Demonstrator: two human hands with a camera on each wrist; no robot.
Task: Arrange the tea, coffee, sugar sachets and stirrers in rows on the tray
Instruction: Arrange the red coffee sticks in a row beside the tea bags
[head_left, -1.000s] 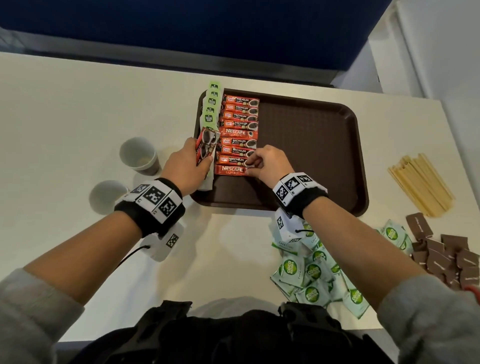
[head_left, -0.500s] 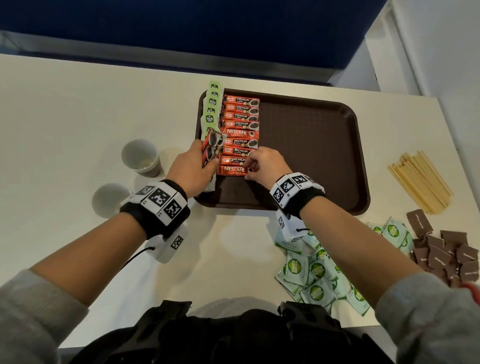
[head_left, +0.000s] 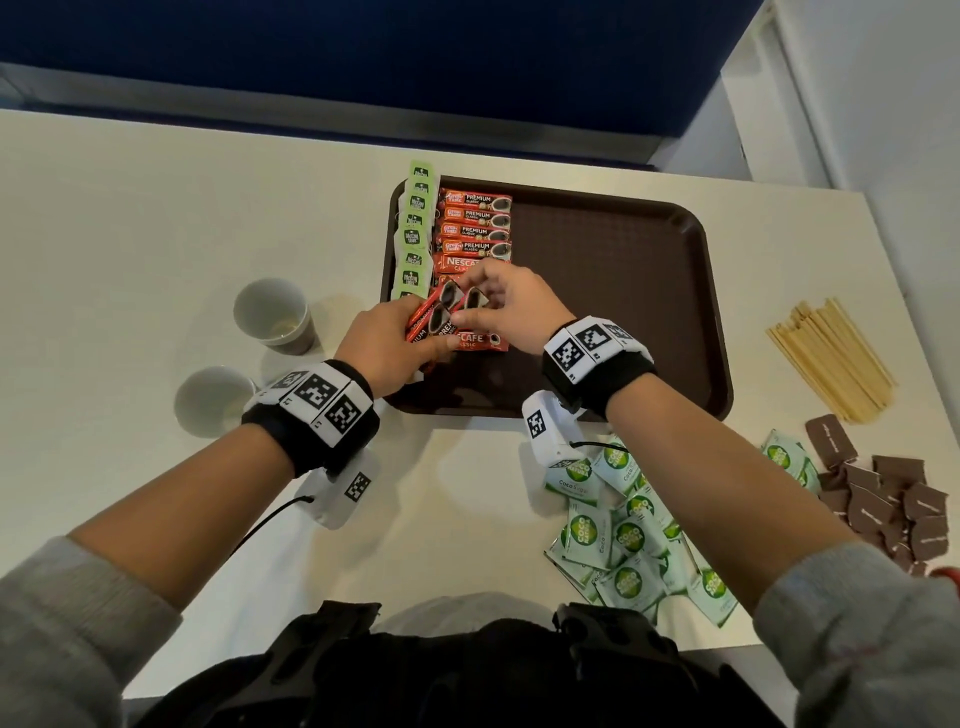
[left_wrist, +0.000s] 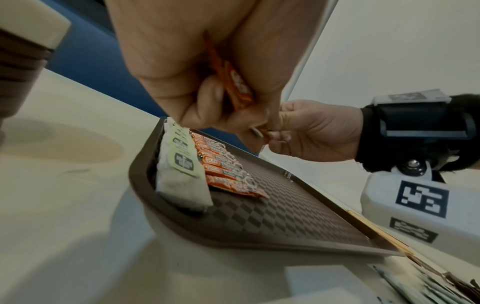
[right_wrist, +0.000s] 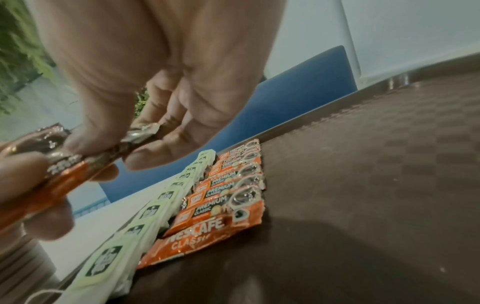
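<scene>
Even, soft light in the head view, with faint shadows on the desk (head_left: 156, 218). Edges bow. Both wrist views are dimmer, blurred close up.

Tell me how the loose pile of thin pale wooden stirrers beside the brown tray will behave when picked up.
The thin pale wooden stirrers look stiff and light. Lying loose and fanned, they would probably scatter unless pinched together. Being flat strips, they seem unlikely to roll.

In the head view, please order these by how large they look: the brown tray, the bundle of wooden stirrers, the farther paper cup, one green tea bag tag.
1. brown tray
2. bundle of wooden stirrers
3. farther paper cup, somewhat smaller than the bundle
4. green tea bag tag
</scene>
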